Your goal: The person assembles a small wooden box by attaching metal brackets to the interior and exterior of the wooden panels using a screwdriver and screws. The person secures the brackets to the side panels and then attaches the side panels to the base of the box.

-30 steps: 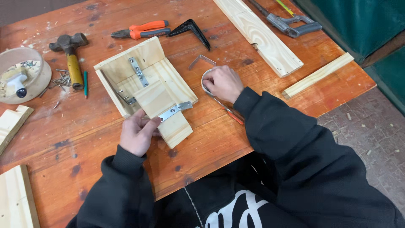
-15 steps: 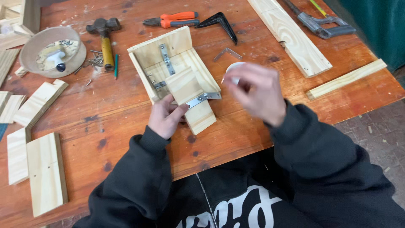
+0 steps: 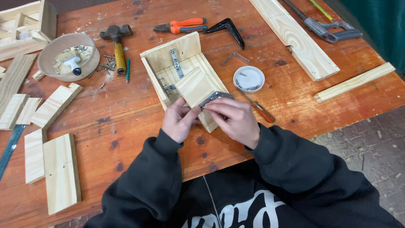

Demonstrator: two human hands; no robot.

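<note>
Both hands are working at the near corner of a small open box of pale pine boards (image 3: 179, 69) lying on the reddish wooden table (image 3: 126, 109). A short pale pine block (image 3: 195, 86) is sitting tilted against the box's near end, its long axis running from far-left to near-right. A flat silver metal hinge (image 3: 216, 97) is lying on the block's right edge.

Left hand (image 3: 179, 122): fingers curled narrow, thumb and forefinger pressing the block's near face. Right hand (image 3: 234, 118): fingertips pinched close together on the hinge; whether they are holding a screw, I cannot tell. The hinge is lying just beyond the right fingertips, so the right hand is the nearer one.

Just right of the hands, a red-handled screwdriver (image 3: 259, 109) is resting, and beyond it a round white lid holding small screws (image 3: 249, 78).
</note>
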